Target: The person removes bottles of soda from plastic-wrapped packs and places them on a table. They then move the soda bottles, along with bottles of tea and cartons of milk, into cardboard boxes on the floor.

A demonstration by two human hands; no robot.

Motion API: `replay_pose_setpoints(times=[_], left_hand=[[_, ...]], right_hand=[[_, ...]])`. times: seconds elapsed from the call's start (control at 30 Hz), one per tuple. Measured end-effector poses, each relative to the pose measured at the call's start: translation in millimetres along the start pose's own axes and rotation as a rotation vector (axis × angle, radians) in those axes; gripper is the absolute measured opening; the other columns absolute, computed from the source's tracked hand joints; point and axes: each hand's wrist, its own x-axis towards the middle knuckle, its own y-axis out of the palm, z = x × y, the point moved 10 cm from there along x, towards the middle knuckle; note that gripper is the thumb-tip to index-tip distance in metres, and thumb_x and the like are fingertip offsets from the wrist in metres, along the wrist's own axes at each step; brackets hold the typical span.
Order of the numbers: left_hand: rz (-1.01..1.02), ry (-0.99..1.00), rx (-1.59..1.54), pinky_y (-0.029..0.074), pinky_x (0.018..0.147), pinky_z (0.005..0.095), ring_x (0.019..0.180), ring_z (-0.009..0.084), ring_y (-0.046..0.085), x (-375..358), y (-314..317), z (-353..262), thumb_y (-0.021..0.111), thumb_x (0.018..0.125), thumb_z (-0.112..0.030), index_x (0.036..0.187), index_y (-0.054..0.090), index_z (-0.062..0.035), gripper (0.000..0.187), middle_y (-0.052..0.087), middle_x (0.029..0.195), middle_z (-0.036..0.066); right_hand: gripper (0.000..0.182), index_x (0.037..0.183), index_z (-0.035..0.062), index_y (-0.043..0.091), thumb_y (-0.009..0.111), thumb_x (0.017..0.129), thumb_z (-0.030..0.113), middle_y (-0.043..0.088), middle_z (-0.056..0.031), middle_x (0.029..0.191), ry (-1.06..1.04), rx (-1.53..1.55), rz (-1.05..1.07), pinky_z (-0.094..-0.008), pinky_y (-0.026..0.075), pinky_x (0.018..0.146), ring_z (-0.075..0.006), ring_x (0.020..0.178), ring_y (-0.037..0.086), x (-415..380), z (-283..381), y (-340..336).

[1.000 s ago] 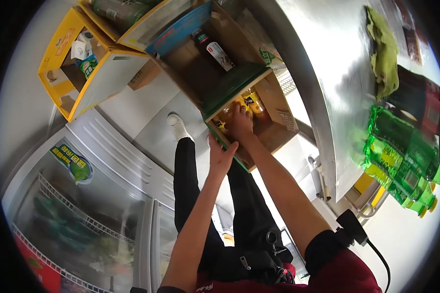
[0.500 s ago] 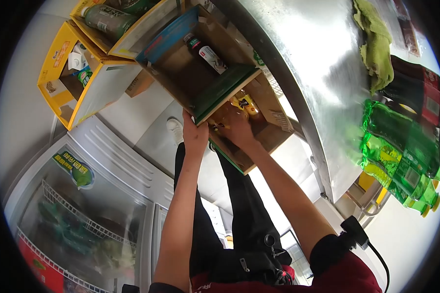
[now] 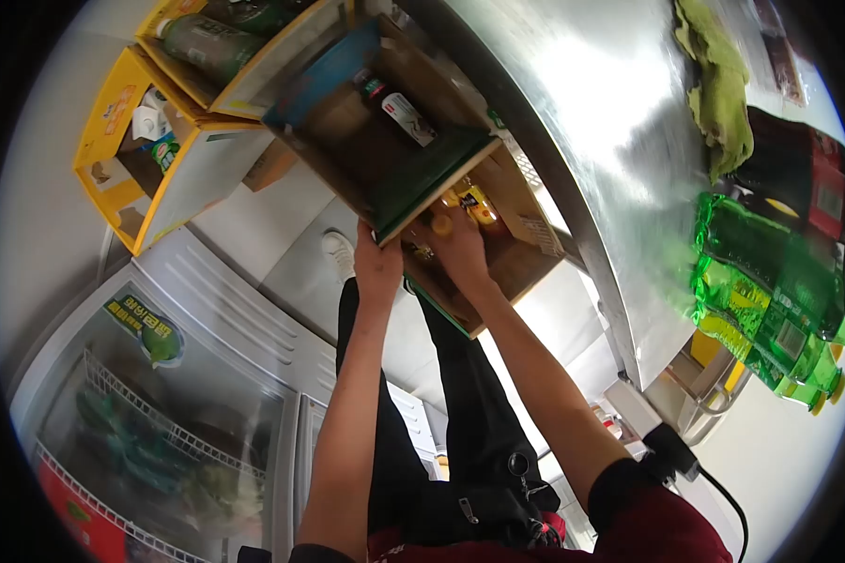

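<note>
My left hand is closed on the near lower corner of the upper cardboard box. One dark bottle with a white label lies inside that box. Below it is a second cardboard box, and my right hand reaches into it. A small bottle with an orange-yellow cap shows at my right fingers, which are closed around it and partly hidden. Beside it in the same box lies another bottle with a yellow label.
Yellow-edged boxes with bottles and packets stand at upper left. A glass-door fridge fills the lower left. On the right, a metal counter bears a green cloth, green drink bottles and dark bottles.
My right hand has turned slightly inside the lower box, and an orange-yellow cap now shows at its fingers. My left hand stays on the upper box's corner.
</note>
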Motion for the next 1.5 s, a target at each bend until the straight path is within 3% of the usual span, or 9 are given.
replay_pose_setpoints(times=[0.23, 0.43, 0.57, 0.77, 0.87, 0.97, 1.1, 1.43, 1.5], left_hand=[[0.156, -0.119, -0.125, 0.042, 0.078, 0.0285, 0.095, 0.0209, 0.052, -4, 1, 3, 0.054, 0.079, -0.017, 0.116, 0.037, 0.0016, 0.045, 0.052, 0.104, 0.013], [0.257, -0.092, -0.588, 0.035, 0.090, 0.0297, 0.111, 0.0219, 0.040, -19, 0, 15, 0.051, 0.084, -0.021, 0.126, 0.027, -0.0005, 0.052, 0.036, 0.124, 0.011], [0.303, -0.170, -0.701, 0.033, 0.091, 0.0278, 0.112, 0.0193, 0.039, -26, 7, 13, 0.048, 0.086, -0.025, 0.128, 0.023, -0.0006, 0.055, 0.035, 0.125, 0.013], [0.209, -0.267, -0.742, 0.031, 0.090, 0.0252, 0.113, 0.0190, 0.036, -27, 2, 12, 0.034, 0.088, -0.041, 0.129, 0.023, -0.0032, 0.056, 0.034, 0.126, 0.012], [0.209, -0.271, -0.612, 0.022, 0.097, 0.0383, 0.124, 0.0221, 0.022, -26, 17, 48, 0.028, 0.083, -0.057, 0.131, 0.022, -0.0099, 0.067, 0.024, 0.135, 0.005], [0.177, -0.317, -0.622, 0.022, 0.097, 0.0368, 0.122, 0.0192, 0.026, -29, 16, 38, 0.029, 0.085, -0.052, 0.130, 0.024, -0.0076, 0.064, 0.024, 0.134, 0.006], [0.151, -0.240, -0.704, 0.026, 0.095, 0.0289, 0.115, 0.0208, 0.033, -22, 14, 25, 0.037, 0.089, -0.032, 0.126, 0.025, 0.0029, 0.052, 0.037, 0.122, 0.015], [0.120, -0.141, -0.598, 0.032, 0.093, 0.0325, 0.116, 0.0243, 0.034, 2, 1, 23, 0.047, 0.086, -0.023, 0.127, 0.023, 0.0020, 0.054, 0.032, 0.127, 0.015], [0.114, -0.118, -0.573, 0.031, 0.094, 0.0325, 0.116, 0.0242, 0.033, 0, -4, 17, 0.047, 0.086, -0.023, 0.127, 0.023, 0.0002, 0.053, 0.031, 0.128, 0.014]], right_hand=[[0.027, 0.088, 0.0032, 0.048, 0.065, 0.068, 0.009, 0.056, -0.0143, 0.091, -0.184, 0.109, -0.179, -0.0356, 0.044, 0.078, -0.0292, 0.088, 0.055, -66, 38, -84], [0.031, 0.087, 0.0033, 0.042, 0.064, 0.067, 0.000, 0.056, -0.0165, 0.089, -0.726, 0.585, -0.416, -0.0539, 0.033, 0.089, -0.0315, 0.094, 0.055, -96, 198, -184], [0.023, 0.082, 0.0018, 0.047, 0.063, 0.070, 0.011, 0.056, -0.0166, 0.079, -0.664, 0.231, -0.186, -0.0366, 0.047, 0.069, -0.0297, 0.078, 0.059, 14, 257, -106], [0.033, 0.092, -0.0004, 0.050, 0.060, 0.070, 0.022, 0.056, -0.0216, 0.090, -0.546, -0.495, 0.388, -0.0410, 0.044, 0.074, -0.0333, 0.084, 0.055, 137, 179, 121], [0.051, 0.108, -0.0021, 0.044, 0.062, 0.070, 0.026, 0.052, -0.0193, 0.104, -0.527, -0.273, 0.513, -0.0402, 0.035, 0.090, -0.0313, 0.096, 0.052, 171, 118, 189], [0.048, 0.111, -0.0002, 0.046, 0.061, 0.072, 0.025, 0.053, -0.0188, 0.105, -0.532, 0.092, 0.142, -0.0398, 0.038, 0.087, -0.0303, 0.095, 0.053, 180, 116, 149], [0.021, 0.098, -0.0003, 0.054, 0.052, 0.078, 0.008, 0.061, -0.0126, 0.087, -0.349, 0.569, 0.138, -0.0266, 0.046, 0.071, -0.0203, 0.082, 0.060, 101, 121, 9], [0.021, 0.094, 0.0001, 0.053, 0.046, 0.074, 0.000, 0.058, -0.0126, 0.088, 0.213, 0.436, -0.279, -0.0287, 0.043, 0.076, -0.0224, 0.088, 0.056, 17, -20, -41], [0.036, 0.104, -0.0003, 0.048, 0.056, 0.069, 0.006, 0.056, -0.0149, 0.091, 0.194, -0.187, -0.024, -0.0350, 0.041, 0.082, -0.0303, 0.091, 0.053, 14, -89, 19]])
